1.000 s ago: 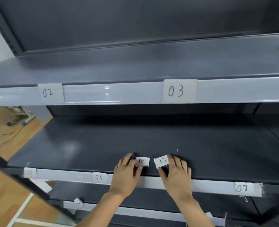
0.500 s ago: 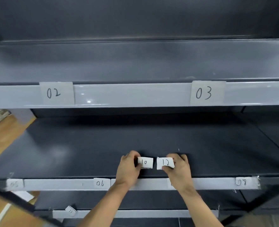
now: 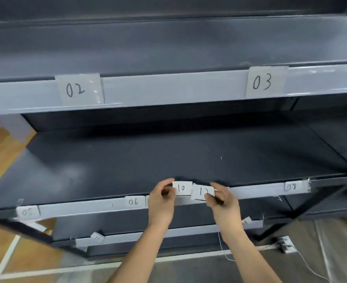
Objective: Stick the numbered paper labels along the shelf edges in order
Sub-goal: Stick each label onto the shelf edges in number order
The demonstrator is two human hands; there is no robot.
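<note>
- Displaying label 02 [image 3: 75, 89] and label 03 [image 3: 265, 81], both stuck flat on the top shelf edge [image 3: 168, 88].
- Displaying label 05 [image 3: 26, 211], label 06 [image 3: 135, 201] and label 08 [image 3: 291, 186] on the middle shelf edge [image 3: 76, 209]; hiding any 07 behind the hands.
- Pinching label 10 [image 3: 181, 188] between left hand [image 3: 161, 203] thumb and fingertips, label 12 [image 3: 202, 192] likewise in the right hand [image 3: 224, 203], side by side before that edge's centre.
- Leaving, seemingly, 10 and 12 for the bottom shelf edge [image 3: 189, 231], beside tilted label 11 [image 3: 97, 237].

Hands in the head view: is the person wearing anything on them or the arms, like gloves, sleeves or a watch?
Nothing worn shows. The left hand and right hand are bare, no gloves, no rings that I can make out. The left forearm and right forearm are bare to the frame's bottom edge: no sleeve, watch or wristband.
</note>
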